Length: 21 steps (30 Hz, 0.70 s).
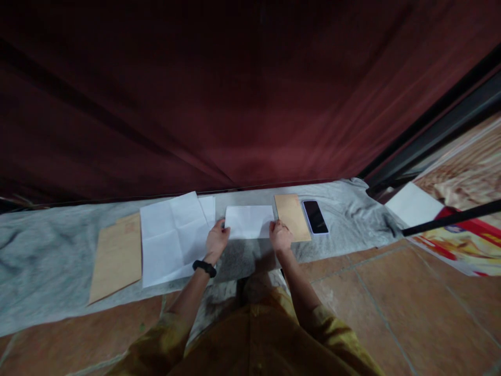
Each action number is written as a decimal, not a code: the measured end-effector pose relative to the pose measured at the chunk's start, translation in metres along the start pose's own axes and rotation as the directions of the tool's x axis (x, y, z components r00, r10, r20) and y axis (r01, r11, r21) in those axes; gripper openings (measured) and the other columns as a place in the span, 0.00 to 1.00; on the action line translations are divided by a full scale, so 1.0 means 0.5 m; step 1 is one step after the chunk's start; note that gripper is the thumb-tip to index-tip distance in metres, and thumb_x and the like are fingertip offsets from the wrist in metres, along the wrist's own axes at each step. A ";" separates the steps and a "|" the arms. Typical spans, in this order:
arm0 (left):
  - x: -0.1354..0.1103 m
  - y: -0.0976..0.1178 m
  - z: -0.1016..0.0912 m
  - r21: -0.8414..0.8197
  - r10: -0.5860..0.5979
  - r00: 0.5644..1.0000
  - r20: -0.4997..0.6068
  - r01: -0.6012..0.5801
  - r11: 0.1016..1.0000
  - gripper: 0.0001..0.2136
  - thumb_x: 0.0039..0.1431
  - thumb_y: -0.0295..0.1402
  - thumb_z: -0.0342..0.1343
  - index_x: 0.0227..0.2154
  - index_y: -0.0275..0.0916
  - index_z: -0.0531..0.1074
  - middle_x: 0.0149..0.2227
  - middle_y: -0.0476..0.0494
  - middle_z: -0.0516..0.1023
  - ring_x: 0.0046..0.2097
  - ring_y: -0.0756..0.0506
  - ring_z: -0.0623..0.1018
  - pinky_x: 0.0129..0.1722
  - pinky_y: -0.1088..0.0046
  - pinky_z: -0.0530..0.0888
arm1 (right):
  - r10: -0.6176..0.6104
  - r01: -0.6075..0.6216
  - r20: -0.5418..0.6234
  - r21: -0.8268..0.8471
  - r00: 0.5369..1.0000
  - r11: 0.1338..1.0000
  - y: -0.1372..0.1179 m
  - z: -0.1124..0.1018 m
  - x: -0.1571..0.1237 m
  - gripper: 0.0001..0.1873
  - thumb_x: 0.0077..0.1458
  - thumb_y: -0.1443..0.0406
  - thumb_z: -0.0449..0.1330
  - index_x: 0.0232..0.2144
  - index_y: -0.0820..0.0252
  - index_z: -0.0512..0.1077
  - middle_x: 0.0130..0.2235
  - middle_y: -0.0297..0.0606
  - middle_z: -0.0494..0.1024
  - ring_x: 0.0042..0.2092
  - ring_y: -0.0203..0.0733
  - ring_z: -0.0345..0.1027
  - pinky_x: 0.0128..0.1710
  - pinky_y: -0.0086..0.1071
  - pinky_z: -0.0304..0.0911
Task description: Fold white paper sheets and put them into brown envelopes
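1. Both hands are on the folded white paper [249, 221], which lies on the grey cloth [47, 261] right in front of the person.
2. Left hand [217, 240] (black wristband [204, 268] on its wrist) has its fingers closed on the paper's left edge.
3. Right hand [281, 236] pinches the right edge, fingers curled tight on it.
4. Just left lies a large creased white sheet [172, 237], edge to edge with a big brown envelope [116, 258]. The envelope's faint red print is too blurred to read.
5. Just right sits a small brown envelope [291, 216], with a dark-screened phone [315, 216] beside it.
6. Far right, a colourful printed sheet [450, 243] — its lettering is unreadable from here
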<state>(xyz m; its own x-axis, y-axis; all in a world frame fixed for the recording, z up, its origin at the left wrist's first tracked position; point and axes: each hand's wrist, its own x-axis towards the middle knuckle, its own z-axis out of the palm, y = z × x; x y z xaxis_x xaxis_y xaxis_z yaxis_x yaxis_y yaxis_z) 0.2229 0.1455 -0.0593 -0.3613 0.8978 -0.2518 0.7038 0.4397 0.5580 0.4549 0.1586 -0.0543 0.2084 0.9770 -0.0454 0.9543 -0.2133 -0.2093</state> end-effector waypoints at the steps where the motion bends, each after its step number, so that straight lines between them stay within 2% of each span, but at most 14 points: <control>1: 0.000 0.002 0.000 0.004 -0.003 1.000 -0.001 0.003 1.000 0.22 0.63 0.34 0.54 0.60 0.40 0.69 0.43 0.43 0.84 0.44 0.43 0.82 0.45 0.70 0.75 | 0.001 -0.001 -0.001 0.000 1.000 1.000 0.000 0.002 0.000 0.19 0.72 0.58 0.48 0.46 0.66 0.73 0.38 0.52 0.81 0.43 0.46 0.78 0.42 0.33 0.68; 8: -0.015 0.019 -0.005 0.028 -0.014 0.999 -0.043 0.015 0.999 0.22 0.65 0.35 0.54 0.61 0.42 0.68 0.47 0.41 0.83 0.48 0.41 0.82 0.46 0.69 0.75 | -0.017 0.017 -0.009 0.001 1.000 1.000 0.005 0.019 0.004 0.19 0.71 0.60 0.49 0.50 0.67 0.72 0.41 0.55 0.81 0.45 0.49 0.78 0.43 0.36 0.69; 13: -0.029 0.034 -0.011 0.066 -0.025 0.998 -0.057 0.029 0.997 0.22 0.66 0.36 0.53 0.61 0.42 0.68 0.48 0.39 0.83 0.48 0.40 0.82 0.46 0.67 0.75 | -0.035 0.036 -0.027 0.016 0.999 0.999 0.009 0.028 0.001 0.17 0.71 0.62 0.47 0.49 0.67 0.72 0.41 0.53 0.80 0.42 0.47 0.78 0.42 0.35 0.68; 16: -0.033 0.042 -0.013 0.093 -0.023 0.998 -0.052 0.028 0.995 0.22 0.66 0.35 0.52 0.62 0.41 0.68 0.49 0.38 0.83 0.49 0.39 0.81 0.47 0.66 0.75 | -0.056 0.057 -0.075 0.014 0.996 0.998 0.015 0.032 -0.007 0.16 0.70 0.64 0.48 0.50 0.65 0.71 0.44 0.52 0.78 0.43 0.47 0.75 0.41 0.35 0.67; 18: -0.033 0.045 -0.015 0.100 -0.020 0.999 -0.047 0.024 0.995 0.22 0.66 0.35 0.52 0.62 0.42 0.68 0.49 0.38 0.82 0.49 0.39 0.81 0.47 0.66 0.75 | -0.106 0.108 -0.128 0.007 0.986 0.994 0.019 0.035 -0.017 0.17 0.69 0.65 0.48 0.53 0.65 0.70 0.47 0.53 0.77 0.46 0.50 0.73 0.43 0.38 0.67; 21: -0.033 0.046 -0.015 0.099 -0.017 0.999 -0.047 0.022 0.995 0.22 0.66 0.35 0.52 0.62 0.43 0.68 0.48 0.39 0.83 0.48 0.40 0.82 0.46 0.67 0.75 | -0.262 0.273 -0.210 0.024 0.942 0.962 0.020 0.046 -0.033 0.21 0.69 0.65 0.48 0.59 0.65 0.67 0.54 0.57 0.74 0.53 0.54 0.68 0.51 0.44 0.64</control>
<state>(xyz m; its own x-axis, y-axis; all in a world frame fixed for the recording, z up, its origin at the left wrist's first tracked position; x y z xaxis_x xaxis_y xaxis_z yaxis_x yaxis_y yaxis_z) 0.2404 0.1409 -0.0365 -0.4019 0.8880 -0.2234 0.7527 0.4593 0.4717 0.4562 0.1402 -0.0781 -0.0083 0.9761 0.2173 0.9695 0.0611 -0.2374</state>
